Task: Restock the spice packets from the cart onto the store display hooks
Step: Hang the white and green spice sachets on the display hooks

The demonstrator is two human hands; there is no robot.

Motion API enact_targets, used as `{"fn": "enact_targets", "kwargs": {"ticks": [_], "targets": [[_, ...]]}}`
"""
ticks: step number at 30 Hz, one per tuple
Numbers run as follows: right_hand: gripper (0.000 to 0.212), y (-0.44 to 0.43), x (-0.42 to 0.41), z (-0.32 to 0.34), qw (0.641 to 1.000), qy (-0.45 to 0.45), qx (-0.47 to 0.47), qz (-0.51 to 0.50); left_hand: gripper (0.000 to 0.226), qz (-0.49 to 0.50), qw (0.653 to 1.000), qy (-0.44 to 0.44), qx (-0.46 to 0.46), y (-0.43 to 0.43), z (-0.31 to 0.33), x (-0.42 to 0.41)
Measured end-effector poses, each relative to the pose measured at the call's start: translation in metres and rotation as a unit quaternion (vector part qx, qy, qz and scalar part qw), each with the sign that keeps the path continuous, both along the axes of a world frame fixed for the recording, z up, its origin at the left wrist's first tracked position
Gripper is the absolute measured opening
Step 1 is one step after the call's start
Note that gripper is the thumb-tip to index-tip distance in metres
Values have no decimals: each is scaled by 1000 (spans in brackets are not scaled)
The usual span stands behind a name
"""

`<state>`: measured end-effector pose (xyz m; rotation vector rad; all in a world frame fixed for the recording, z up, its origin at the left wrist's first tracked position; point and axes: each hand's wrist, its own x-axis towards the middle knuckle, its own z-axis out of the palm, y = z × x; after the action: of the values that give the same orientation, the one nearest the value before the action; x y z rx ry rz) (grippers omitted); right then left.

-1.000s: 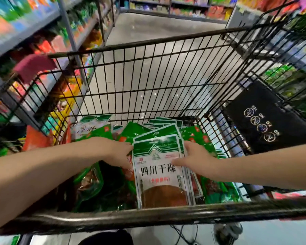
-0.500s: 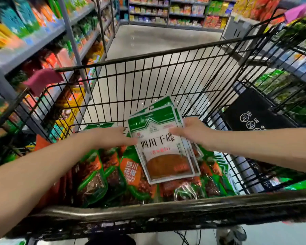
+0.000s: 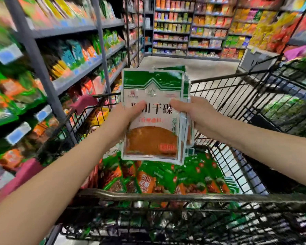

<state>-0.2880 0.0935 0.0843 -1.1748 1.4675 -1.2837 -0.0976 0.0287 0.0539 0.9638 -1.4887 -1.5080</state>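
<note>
Two hands hold one stack of spice packets (image 3: 154, 138) upright between them, raised above the wire cart (image 3: 166, 196). The left hand (image 3: 129, 114) grips the stack's left edge with its thumb laid across the front. The right hand (image 3: 193, 112) grips the right edge, thumb on the front and fingers behind. Staggered edges by the right hand show several packets, but too tightly layered to count. The front packet has a green peaked band on top, a white middle and a window of orange-brown powder below the thumbs. Its large black characters read 川干碟. The left thumb covers the character before them, and the right thumb touches the last. The red bracketed line beneath and the red label at the bottom are too blurred to read. Below the hands, green packets (image 3: 184, 175) lie heaped in the cart, more than a dozen and overlapping. One orange label there reads 四川花椒. Left of the left hand stand store shelves (image 3: 74, 80) of smeared, unreadable goods. A pink tag (image 3: 83, 103) hangs near the cart's rim. Right of the right hand, a dark shape (image 3: 265, 124) inside the cart is hard to make out.
</note>
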Motion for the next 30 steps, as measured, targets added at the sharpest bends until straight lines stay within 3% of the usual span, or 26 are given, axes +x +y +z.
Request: {"fn": "enact_targets", "kwargs": {"ticks": [7,10,15,19,23,30], "targets": [[31,22,49,20,990,-132,2,58,23,125,988,-31,-80,38,41,47],[31,30,73,38,978,-184,-33,95,20,172,979,-2,-107,56,67,74],[31,42,135,66,973,-162,-95,134,3,245,960,30,-135,92,103,132],[36,52,190,68,970,-141,-121,155,6,295,944,43,-144,131,104,186],[27,64,243,56,965,-130,-111,198,8,364,919,65,-132,173,88,237],[109,84,335,23,948,-85,-78,297,14,458,880,89,-93,245,44,309]]}}
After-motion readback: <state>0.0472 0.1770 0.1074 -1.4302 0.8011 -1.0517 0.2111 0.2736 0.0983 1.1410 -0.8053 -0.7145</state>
